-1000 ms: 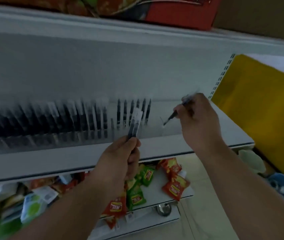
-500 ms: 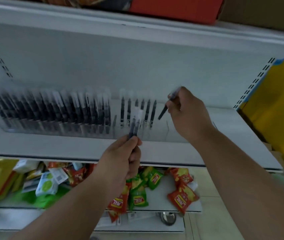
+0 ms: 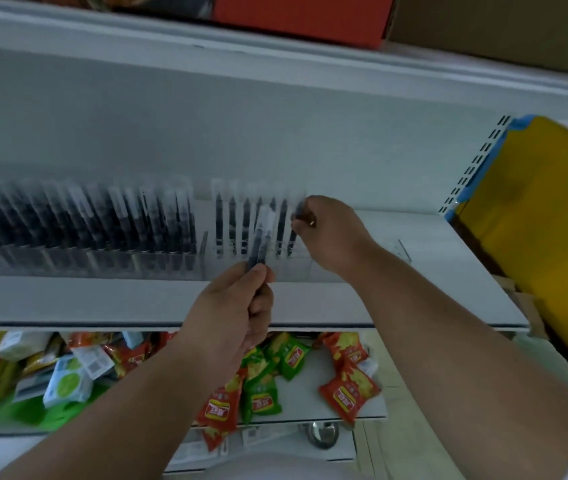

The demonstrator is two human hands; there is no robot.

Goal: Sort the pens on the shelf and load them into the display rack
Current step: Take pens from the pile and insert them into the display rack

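- Here the pens (image 3: 109,223) stand upright in a long clear display rack (image 3: 158,266) on the white shelf (image 3: 414,271), dark barrels with pale caps, packed close on the left side; motion blur smears them.
- After a small gap in the row, a shorter run of pens (image 3: 246,223) stands spaced apart, ending beside the right hand.
- The right hand (image 3: 331,233) is closed round the top of one dark pen (image 3: 293,237), thumb and fingers pinched on it; the pen stands nearly upright at the right end of that run, its lower end down at the rack, though blur hides whether it is seated.
- The left hand (image 3: 230,310) is wrapped round the lower ends of a few pens (image 3: 261,237), held upright in front of the rack with caps up.
- The rack's right end (image 3: 402,249) reads as clear plastic.
- On the lower shelf (image 3: 310,403) lie red and green snack packets (image 3: 348,393), loosely heaped.
- A yellow panel (image 3: 545,237) stands to the right of the shelving.
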